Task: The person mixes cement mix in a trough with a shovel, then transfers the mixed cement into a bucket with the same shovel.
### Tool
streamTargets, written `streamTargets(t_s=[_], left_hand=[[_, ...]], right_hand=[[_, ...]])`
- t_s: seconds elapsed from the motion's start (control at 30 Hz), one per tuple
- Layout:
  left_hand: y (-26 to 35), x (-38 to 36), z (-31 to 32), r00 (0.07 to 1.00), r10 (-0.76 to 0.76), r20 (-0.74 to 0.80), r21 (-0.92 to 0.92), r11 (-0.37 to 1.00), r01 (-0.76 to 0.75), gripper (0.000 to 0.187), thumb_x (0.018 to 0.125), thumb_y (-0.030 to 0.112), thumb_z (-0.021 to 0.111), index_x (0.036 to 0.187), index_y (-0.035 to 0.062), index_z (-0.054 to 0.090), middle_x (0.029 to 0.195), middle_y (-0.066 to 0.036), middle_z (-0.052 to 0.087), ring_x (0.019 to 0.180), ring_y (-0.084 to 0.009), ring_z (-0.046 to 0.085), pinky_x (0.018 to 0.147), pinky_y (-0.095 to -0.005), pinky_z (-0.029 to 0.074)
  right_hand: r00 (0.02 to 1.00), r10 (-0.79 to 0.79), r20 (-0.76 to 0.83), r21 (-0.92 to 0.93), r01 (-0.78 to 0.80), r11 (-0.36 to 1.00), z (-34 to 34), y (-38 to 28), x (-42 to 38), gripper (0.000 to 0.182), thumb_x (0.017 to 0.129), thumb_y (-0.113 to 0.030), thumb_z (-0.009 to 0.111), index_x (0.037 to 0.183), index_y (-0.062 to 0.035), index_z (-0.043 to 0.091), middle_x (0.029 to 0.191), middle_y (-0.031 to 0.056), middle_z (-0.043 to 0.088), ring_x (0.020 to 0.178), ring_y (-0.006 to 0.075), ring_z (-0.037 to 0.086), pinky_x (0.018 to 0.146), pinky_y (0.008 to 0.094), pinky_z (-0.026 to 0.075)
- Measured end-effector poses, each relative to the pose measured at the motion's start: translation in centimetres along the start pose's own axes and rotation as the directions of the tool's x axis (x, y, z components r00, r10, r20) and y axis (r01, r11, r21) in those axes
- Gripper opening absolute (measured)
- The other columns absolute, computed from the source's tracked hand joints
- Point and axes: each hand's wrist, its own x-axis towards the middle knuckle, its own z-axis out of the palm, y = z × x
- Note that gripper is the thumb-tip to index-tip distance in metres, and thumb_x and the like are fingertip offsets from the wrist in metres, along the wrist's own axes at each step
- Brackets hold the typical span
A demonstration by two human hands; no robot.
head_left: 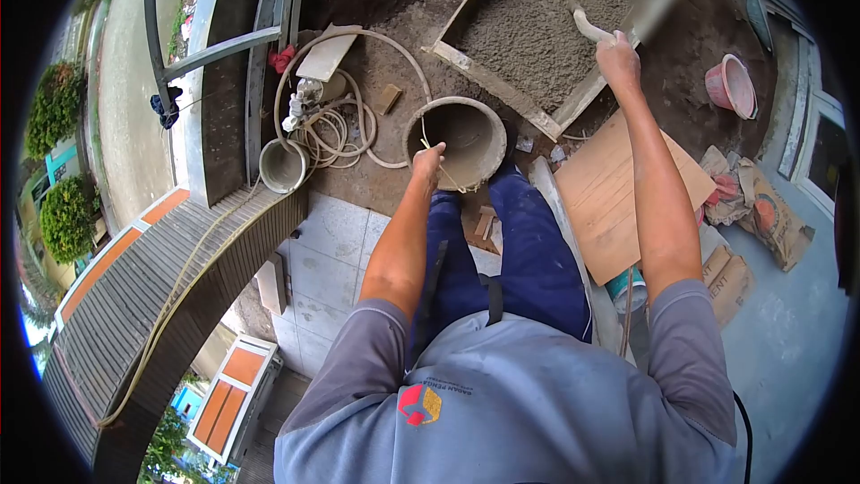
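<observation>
My left hand (428,161) is closed around the thin rope handle of a grey, cement-coated bucket (488,116). The bucket tilts in front of my legs, and a thin film of grey coats its inside. Out to the upper right, my right hand (618,61) grips the end of a short, curved, pale handle (591,29). Its far end reaches into wet grey mortar (537,27), so the kind of tool cannot be made out. The mortar lies in a shallow wooden-sided box (502,81). A blurred patch covers part of the box's right side.
A coiled hose (345,130), a smaller bucket (283,166) and a wood block (386,99) lie left. A plywood sheet (618,193), cement bags (775,215) and a pink bucket (731,87) are right. A ribbed ledge (179,278) runs along the left.
</observation>
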Motion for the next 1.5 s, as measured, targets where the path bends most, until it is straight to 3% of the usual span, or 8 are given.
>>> streamTargets(t_s=[0.1, 0.5, 0.77, 0.93, 1.03, 1.2, 1.3, 1.5], left_hand=[[0.6, 0.2, 1.4, 0.998, 0.008, 0.07, -0.307, 0.952, 0.013, 0.032, 0.09, 0.023, 0.063, 0.109, -0.0017, 0.058, 0.089, -0.011, 0.058, 0.074, -0.0244, 0.061, 0.07, -0.0445, 0.055], [1.1, 0.2, 4.2, 0.997, 0.076, 0.001, -0.443, 0.894, -0.068, 0.014, 0.095, 0.009, 0.047, 0.102, 0.0008, 0.056, 0.08, -0.01, 0.057, 0.062, -0.0256, 0.063, 0.058, -0.0435, 0.061], [0.4, -0.5, 0.4, 0.943, 0.068, 0.326, -0.353, 0.934, 0.055, 0.054, 0.098, 0.026, 0.052, 0.142, 0.0016, 0.034, 0.139, -0.022, 0.047, 0.133, -0.0382, 0.041, 0.111, -0.0601, 0.025], [2.3, -6.5, -2.2, 0.964, 0.101, 0.247, -0.085, 0.993, -0.082, 0.077, 0.091, 0.031, 0.061, 0.153, 0.0072, 0.022, 0.151, -0.023, 0.034, 0.142, -0.0377, 0.029, 0.112, -0.0577, 0.023], [0.0, -8.1, -6.5, 0.937, 0.347, 0.019, 0.149, 0.926, -0.346, 0.061, 0.087, 0.027, 0.066, 0.138, -0.0007, 0.046, 0.135, -0.023, 0.054, 0.124, -0.0298, 0.053, 0.103, -0.0346, 0.041], [-9.3, -8.5, -23.5, 0.848, 0.529, 0.036, 0.285, 0.808, -0.516, 0.04, 0.09, 0.037, 0.064, 0.117, 0.0073, 0.066, 0.098, -0.003, 0.067, 0.085, -0.0138, 0.062, 0.067, -0.0268, 0.047], [-15.1, -12.9, -33.2, 0.972, 0.227, -0.065, 0.177, 0.961, -0.213, 0.046, 0.092, 0.041, 0.058, 0.125, 0.0086, 0.059, 0.12, -0.013, 0.064, 0.111, -0.0274, 0.061, 0.087, -0.0464, 0.049], [-28.7, -16.9, -42.7, 0.962, -0.027, -0.272, -0.143, 0.99, -0.013, 0.043, 0.094, 0.034, 0.055, 0.125, 0.0046, 0.055, 0.121, -0.019, 0.062, 0.11, -0.0325, 0.061, 0.087, -0.0505, 0.051]], right_hand=[[1.0, 0.016, 0.008, -0.016, -0.015, 1.0, 0.3, 0.2, -0.2, 0.056, 0.089, -0.032, 0.053, 0.133, 0.0015, 0.05, 0.118, 0.0289, 0.061, 0.114, 0.0412, 0.058, 0.098, 0.0429, 0.045], [1.0, -0.018, -0.024, -0.018, 0.017, 1.0, 0.8, -0.2, -0.9, 0.053, 0.088, -0.029, 0.051, 0.132, 0.0015, 0.051, 0.116, 0.0288, 0.062, 0.112, 0.0423, 0.058, 0.098, 0.0439, 0.045], [1.0, -0.008, -0.018, -0.381, 0.001, 0.925, -0.9, -2.8, -2.9, 0.045, 0.089, -0.029, 0.053, 0.126, -0.0026, 0.055, 0.134, 0.0201, 0.052, 0.126, 0.0355, 0.048, 0.099, 0.0496, 0.042], [0.801, -0.596, -0.066, -0.398, 0.526, 0.751, 1.7, -8.0, -14.4, 0.042, 0.085, -0.026, 0.061, 0.121, -0.0045, 0.057, 0.135, 0.0158, 0.051, 0.126, 0.0325, 0.044, 0.105, 0.0504, 0.033], [0.807, -0.59, -0.03, -0.263, 0.564, 0.783, 4.3, -8.3, -22.5, 0.039, 0.085, -0.025, 0.062, 0.117, -0.0038, 0.059, 0.134, 0.0165, 0.051, 0.124, 0.034, 0.045, 0.104, 0.0498, 0.034], [0.91, -0.391, 0.137, -0.192, 0.412, 0.891, 4.4, -1.8, -31.4, 0.039, 0.085, -0.022, 0.061, 0.118, -0.0001, 0.058, 0.13, 0.0197, 0.053, 0.121, 0.0384, 0.047, 0.102, 0.0467, 0.04], [0.925, -0.351, 0.145, -0.164, 0.372, 0.914, 2.5, 0.9, -34.3, 0.039, 0.086, -0.022, 0.059, 0.117, 0.0013, 0.059, 0.127, 0.0207, 0.056, 0.119, 0.0394, 0.049, 0.102, 0.0457, 0.04], [0.936, -0.153, 0.316, -0.001, 0.162, 0.987, 2.0, 3.5, -35.5, 0.037, 0.085, -0.025, 0.059, 0.11, 0.0017, 0.064, 0.112, 0.0242, 0.064, 0.107, 0.0382, 0.06, 0.094, 0.044, 0.046]])
